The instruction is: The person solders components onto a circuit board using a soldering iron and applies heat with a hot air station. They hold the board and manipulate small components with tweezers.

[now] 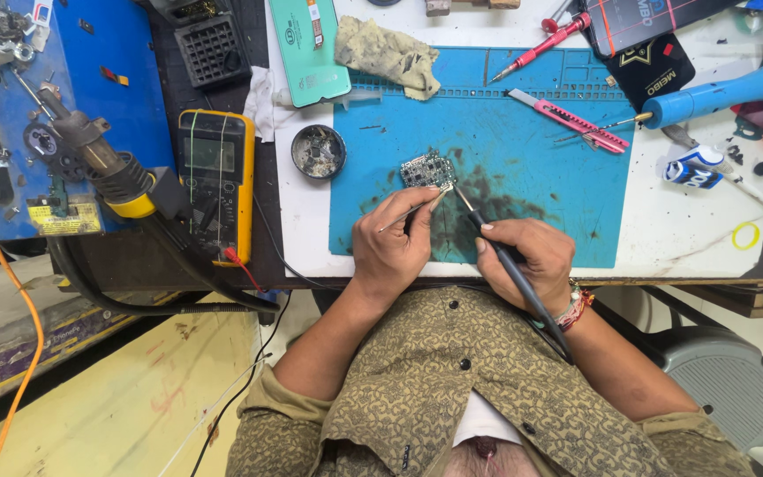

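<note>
Here the work in hand looks like soldering on a small circuit board [427, 170], which lies on the blue silicone repair mat [540, 150], near its left part. The left hand [392, 246] has its fingers closed around thin tweezers [412, 212], and their tip touches the lower edge of the board. The right hand [527, 261] grips a dark soldering iron [509, 265] like a pen; its tip also meets the board at the lower right corner. Both tools are at the same spot, so I judge the step is fixing or lifting one tiny part. The next move probably asks for very steady hands and a light touch, because the part is too small to see.

The mat is stained dark just below the board and rests on a white table [682, 230]. On the mat lie a dirty cloth [388, 55], a pink craft knife [567, 117] and a red screwdriver [542, 44]. Left of the mat stands a round tin of tip cleaner [318, 151], and further left a yellow multimeter [214, 181]. A blue handheld tool [721, 91] lies at the right. On the far left a hot-air handle [99, 159] rests on a blue stand. The floor below is yellowish.
</note>
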